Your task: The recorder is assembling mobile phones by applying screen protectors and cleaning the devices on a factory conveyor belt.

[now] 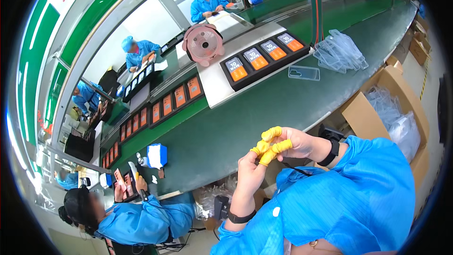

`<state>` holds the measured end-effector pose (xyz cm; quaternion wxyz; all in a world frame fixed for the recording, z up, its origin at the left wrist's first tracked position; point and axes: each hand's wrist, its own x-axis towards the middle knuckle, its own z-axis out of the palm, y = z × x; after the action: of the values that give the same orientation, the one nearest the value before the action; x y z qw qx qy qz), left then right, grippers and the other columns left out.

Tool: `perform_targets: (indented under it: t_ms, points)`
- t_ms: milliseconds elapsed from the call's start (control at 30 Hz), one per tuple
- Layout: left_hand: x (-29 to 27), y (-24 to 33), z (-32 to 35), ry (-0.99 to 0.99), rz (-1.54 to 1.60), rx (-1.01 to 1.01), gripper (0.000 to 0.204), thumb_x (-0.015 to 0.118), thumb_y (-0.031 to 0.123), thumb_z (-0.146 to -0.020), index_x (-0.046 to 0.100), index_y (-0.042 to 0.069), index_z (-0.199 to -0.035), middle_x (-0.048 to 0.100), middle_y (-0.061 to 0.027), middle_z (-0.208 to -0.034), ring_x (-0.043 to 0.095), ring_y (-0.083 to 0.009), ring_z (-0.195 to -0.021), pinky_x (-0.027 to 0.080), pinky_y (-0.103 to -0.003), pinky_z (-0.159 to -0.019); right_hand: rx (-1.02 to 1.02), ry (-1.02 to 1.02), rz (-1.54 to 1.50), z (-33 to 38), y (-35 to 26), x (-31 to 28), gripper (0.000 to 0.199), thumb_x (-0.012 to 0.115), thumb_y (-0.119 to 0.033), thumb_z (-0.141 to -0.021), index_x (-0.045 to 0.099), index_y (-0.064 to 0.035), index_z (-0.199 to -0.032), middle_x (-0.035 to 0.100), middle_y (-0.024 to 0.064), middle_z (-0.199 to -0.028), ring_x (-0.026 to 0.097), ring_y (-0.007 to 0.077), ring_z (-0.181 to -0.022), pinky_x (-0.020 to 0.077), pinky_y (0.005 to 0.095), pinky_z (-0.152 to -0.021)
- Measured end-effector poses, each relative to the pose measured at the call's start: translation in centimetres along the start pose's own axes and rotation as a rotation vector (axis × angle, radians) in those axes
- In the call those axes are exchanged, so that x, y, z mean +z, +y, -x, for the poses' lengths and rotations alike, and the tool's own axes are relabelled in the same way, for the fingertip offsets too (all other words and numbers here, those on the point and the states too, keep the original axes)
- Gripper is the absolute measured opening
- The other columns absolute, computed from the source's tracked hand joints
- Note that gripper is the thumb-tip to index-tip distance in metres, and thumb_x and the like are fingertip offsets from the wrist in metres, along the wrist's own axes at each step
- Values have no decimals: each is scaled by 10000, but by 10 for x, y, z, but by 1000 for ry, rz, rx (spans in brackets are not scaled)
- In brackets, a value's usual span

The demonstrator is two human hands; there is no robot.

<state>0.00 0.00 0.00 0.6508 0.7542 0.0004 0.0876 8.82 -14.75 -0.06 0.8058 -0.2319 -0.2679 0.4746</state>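
Note:
My left hand (pixel 249 167) and my right hand (pixel 296 142) meet in front of my chest, above the near edge of the green belt (pixel 222 132). Yellow finger cots (pixel 270 145) cover the fingertips of both hands. The covered fingertips press against each other, and I see nothing else held between them. A black band sits on each wrist, and blue sleeves cover my arms. The nearest loose item is a clear phone case (pixel 304 72), lying flat on the belt well beyond my hands.
A pile of clear cases (pixel 339 52) lies at the belt's far right. A black tray of orange-labelled boxes (pixel 264 59) rests on a white board beside a pink fan (pixel 203 42). An open cardboard box of plastic bags (pixel 391 108) stands to my right. A co-worker (pixel 137 217) sits at lower left.

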Motion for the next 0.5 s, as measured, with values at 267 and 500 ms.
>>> perform_targets:
  t_ms: [267, 500]
  points:
    - [-22, -6, -29, -87, -97, 83, 214, 465, -60, -679, 555, -31, -871, 577, -124, -812, 556, -192, -757, 432, -280, -677, 221, -43, 239, -30, -24, -14, 327, 576, -92, -787, 476, -67, -1098, 538, 73, -1050, 557, 166, -907, 480, 224, -625]
    - [2, -47, -99, -254, 235, -43, 290, 573, 50, -714, 553, 19, -1002, 577, -18, -890, 510, -96, -794, 407, -243, -726, 434, -278, 105, -57, -56, -104, 281, 560, -78, -795, 494, -31, -1063, 547, 98, -1047, 547, 185, -942, 489, 257, -689]
